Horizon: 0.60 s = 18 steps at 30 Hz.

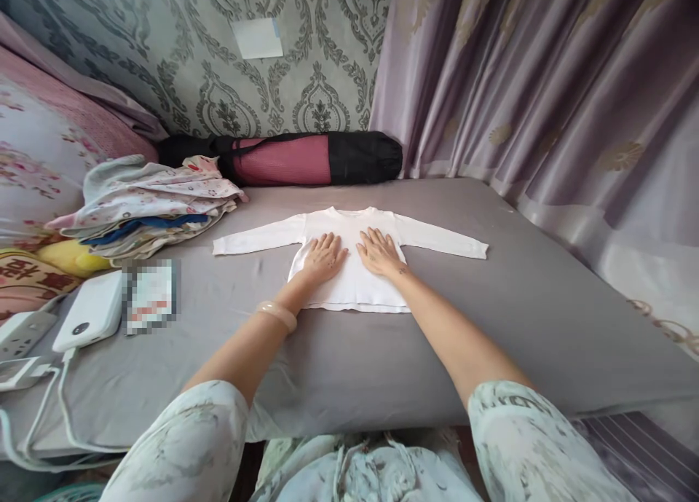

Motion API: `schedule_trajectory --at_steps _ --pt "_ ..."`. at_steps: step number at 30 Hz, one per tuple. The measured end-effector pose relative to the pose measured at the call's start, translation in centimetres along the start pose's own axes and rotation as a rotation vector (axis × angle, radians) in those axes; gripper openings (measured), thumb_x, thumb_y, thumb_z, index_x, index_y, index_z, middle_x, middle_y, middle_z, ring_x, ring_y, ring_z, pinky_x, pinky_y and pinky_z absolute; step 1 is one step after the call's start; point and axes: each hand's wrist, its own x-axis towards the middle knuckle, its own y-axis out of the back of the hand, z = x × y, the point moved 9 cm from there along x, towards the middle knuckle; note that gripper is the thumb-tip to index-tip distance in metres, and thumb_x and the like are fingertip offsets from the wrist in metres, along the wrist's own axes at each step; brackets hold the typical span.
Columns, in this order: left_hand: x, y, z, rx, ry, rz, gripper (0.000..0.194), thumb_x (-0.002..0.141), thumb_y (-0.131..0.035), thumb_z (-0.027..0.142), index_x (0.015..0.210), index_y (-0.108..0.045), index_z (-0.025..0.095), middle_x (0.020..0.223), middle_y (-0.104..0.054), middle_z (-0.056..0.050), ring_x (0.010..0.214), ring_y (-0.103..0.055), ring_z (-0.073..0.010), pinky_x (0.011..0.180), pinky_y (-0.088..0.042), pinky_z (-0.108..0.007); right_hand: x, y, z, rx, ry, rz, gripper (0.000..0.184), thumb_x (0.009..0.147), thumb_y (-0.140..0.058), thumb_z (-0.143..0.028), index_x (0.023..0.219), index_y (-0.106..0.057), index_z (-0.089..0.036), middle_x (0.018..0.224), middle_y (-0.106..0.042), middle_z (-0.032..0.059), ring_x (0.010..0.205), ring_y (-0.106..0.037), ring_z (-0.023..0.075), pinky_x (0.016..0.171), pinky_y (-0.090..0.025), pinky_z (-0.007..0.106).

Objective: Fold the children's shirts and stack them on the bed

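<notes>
- A white shirt (352, 280) lies flat on a gray sheet (349, 371), in the middle, in front of the person.
- Its neck is at the far side, and its bottom edge is near the person.
- Its two long sleeves are spread out wide, one to each side. Each one slopes down a little toward its cuff.
- The left hand (326, 257) lies flat on the left part of the shirt's front. It is open, palm down, and it has hold of nothing.
- The right hand (378, 253) lies flat on the right part of the front. It is open too, palm down, and grips nothing.
- The two hands are apart, with white cloth showing between them.
- A pale bangle (277, 315) goes around the left arm.
- Off to the left is a messy pile of folded cloth (158, 196), with some blue in it.
- Nearer on that side sits a white box (90, 309) with a white cord (66, 414) plugged in.
- Just beside the box is a small thing (151, 296) too blurry to tell.
- At the back, a long pink and black roll (281, 161) lies by the wall (186, 72).
- Shiny purple curtains (491, 87) hang on the right.
</notes>
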Motion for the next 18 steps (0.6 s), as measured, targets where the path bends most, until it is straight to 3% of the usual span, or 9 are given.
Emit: schedule_trajectory --at_steps 5,8,13,18 --pt "-1.4 1.0 -3.6 0.037 0.058 0.007 0.058 0.099 -0.024 0.045 0.145 -0.037 0.010 0.154 -0.031 -0.018 0.144 -0.024 -0.0303 0.116 -0.017 -0.049 -0.9 0.6 2.7 -0.013 -0.141 0.103 0.064 0.099 -0.020 -0.043 0.147 -0.032 -0.004 0.157 -0.025 0.0168 0.145 -0.019 0.0279 0.117 -0.012 0.043" --pt "-1.8 1.6 -4.4 0.055 0.051 -0.001 0.059 0.099 -0.023 0.044 0.145 -0.037 0.010 0.154 -0.031 -0.018 0.145 -0.022 -0.0298 0.116 -0.016 -0.049 -1.1 1.0 2.9 -0.008 -0.137 0.129 0.064 0.099 -0.019 -0.043 0.146 -0.035 -0.003 0.155 -0.028 0.0180 0.144 -0.021 0.0285 0.117 -0.012 0.045" --pt "-2.9 2.2 -1.6 0.163 -0.145 -0.020 0.057 0.100 -0.024 0.041 0.143 -0.039 0.008 0.154 -0.032 -0.018 0.146 -0.018 -0.0286 0.118 -0.005 -0.048 -2.7 0.6 -0.1 0.004 0.150 0.033 0.060 0.099 -0.024 -0.044 0.149 -0.033 -0.013 0.159 -0.021 0.0124 0.146 -0.015 0.0248 0.118 -0.008 0.043" --pt "-5.9 1.2 2.2 0.084 -0.247 -0.186 0.068 0.098 -0.020 0.053 0.150 -0.026 0.009 0.158 -0.019 -0.018 0.147 -0.013 -0.0287 0.118 -0.011 -0.046 -6.0 0.2 -2.0 -0.007 0.288 -0.047 0.062 0.098 -0.026 -0.050 0.152 -0.028 -0.019 0.160 -0.017 0.0114 0.147 -0.011 0.0263 0.118 -0.005 0.047"
